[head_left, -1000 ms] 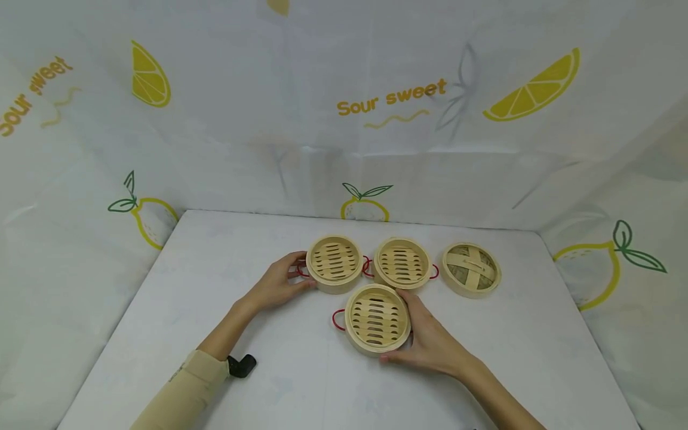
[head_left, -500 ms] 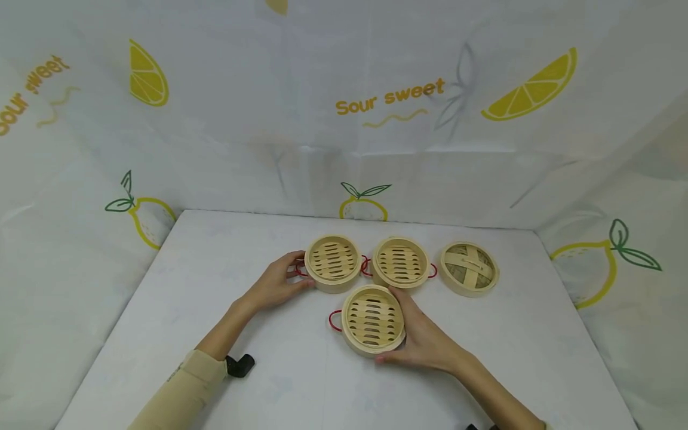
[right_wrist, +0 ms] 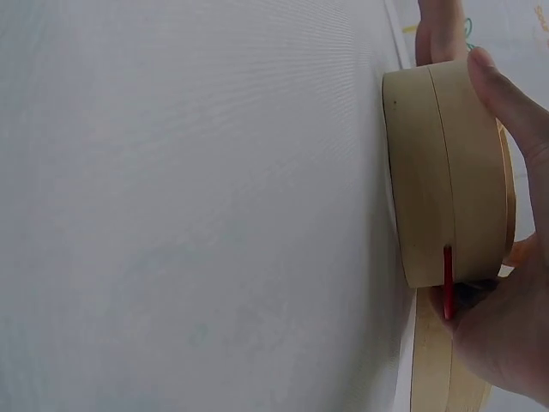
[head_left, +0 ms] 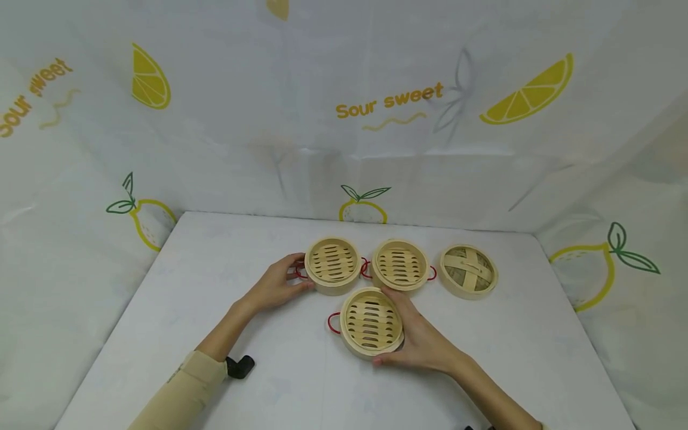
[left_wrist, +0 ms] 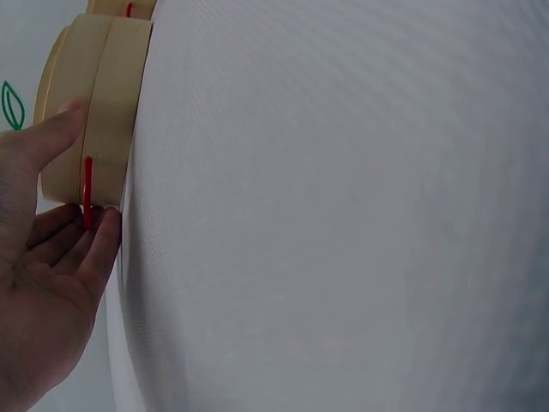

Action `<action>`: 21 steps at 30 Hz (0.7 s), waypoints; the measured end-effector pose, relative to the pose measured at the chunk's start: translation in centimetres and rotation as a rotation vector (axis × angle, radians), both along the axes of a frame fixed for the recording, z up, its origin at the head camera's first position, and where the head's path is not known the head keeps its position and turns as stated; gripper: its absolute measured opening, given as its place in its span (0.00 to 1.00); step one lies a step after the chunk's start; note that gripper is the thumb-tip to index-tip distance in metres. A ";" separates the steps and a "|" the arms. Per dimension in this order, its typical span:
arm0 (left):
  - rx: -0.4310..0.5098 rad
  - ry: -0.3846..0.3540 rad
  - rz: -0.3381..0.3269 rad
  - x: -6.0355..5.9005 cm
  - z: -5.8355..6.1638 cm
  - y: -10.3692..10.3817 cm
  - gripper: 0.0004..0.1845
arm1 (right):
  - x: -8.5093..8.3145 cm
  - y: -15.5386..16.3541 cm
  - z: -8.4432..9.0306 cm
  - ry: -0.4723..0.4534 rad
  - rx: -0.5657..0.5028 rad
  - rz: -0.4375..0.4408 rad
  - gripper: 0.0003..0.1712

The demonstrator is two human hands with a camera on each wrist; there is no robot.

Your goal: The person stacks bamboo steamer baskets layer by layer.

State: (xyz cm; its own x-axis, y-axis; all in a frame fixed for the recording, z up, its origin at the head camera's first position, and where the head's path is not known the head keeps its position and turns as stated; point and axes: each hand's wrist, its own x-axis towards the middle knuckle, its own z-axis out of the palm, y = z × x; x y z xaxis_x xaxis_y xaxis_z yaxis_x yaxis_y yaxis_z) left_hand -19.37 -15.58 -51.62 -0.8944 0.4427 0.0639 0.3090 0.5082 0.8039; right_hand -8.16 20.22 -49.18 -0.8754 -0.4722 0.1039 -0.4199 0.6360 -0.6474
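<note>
Bamboo near tray [head_left: 371, 323] clasped by right fingers [head_left: 400, 304], left fingers [head_left: 292, 258] clasping far tray [head_left: 333, 264], middle tray [head_left: 401, 265] just behind, lid [head_left: 468, 271] beside.

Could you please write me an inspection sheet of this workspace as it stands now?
Surface: white table, flat and covered.
Job's things: three slatted bamboo steamer baskets with red handles: near basket, left basket, middle basket.
Clutter: woven lid to the right of the baskets; small black object by the left sleeve.
Grippers: left hand holds the left basket's side; right hand grips the near basket's side.
Cables: nothing seen.
Surroundings: white lemon-print cloth reading "Sour sweet" behind and on both sides.
</note>
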 end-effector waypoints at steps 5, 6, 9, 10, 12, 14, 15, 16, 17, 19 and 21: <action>0.001 -0.003 -0.003 -0.1 -0.1 0.0 0.42 | 0.0 -0.1 -0.1 0.022 -0.008 -0.008 0.80; 0.000 -0.003 -0.003 -0.1 -0.2 0.0 0.42 | 0.0 -0.2 -0.2 0.024 -0.012 -0.011 0.80; -0.001 -0.002 -0.007 -0.2 -0.1 0.0 0.42 | -0.1 -0.2 -0.1 0.028 -0.016 -0.018 0.78; -0.001 -0.001 -0.008 -0.2 -0.1 0.0 0.42 | -0.1 -0.2 -0.1 0.030 -0.019 -0.019 0.78; 0.000 0.000 -0.008 -0.2 -0.1 -0.1 0.42 | -0.2 -0.2 -0.1 0.033 -0.020 -0.018 0.78; -0.002 0.000 -0.007 -0.2 -0.1 -0.1 0.42 | -0.2 -0.2 -0.1 0.039 -0.016 -0.016 0.78; -0.002 -0.001 -0.007 -0.2 -0.2 -0.1 0.42 | -0.2 -0.2 -0.1 0.042 -0.016 -0.015 0.78; -0.003 -0.001 -0.007 -0.2 -0.2 -0.1 0.41 | -0.2 -0.2 -0.1 0.043 -0.016 -0.015 0.78; -0.004 0.000 -0.007 -0.2 -0.2 -0.1 0.41 | -0.2 -0.2 -0.1 0.044 -0.014 -0.015 0.78; -0.006 0.001 -0.009 -0.2 -0.2 -0.2 0.41 | -0.2 -0.2 -0.1 0.043 -0.013 -0.016 0.77; -0.006 -0.001 -0.007 -0.2 -0.3 -0.2 0.41 | -0.2 -0.2 -0.1 0.041 -0.013 -0.016 0.77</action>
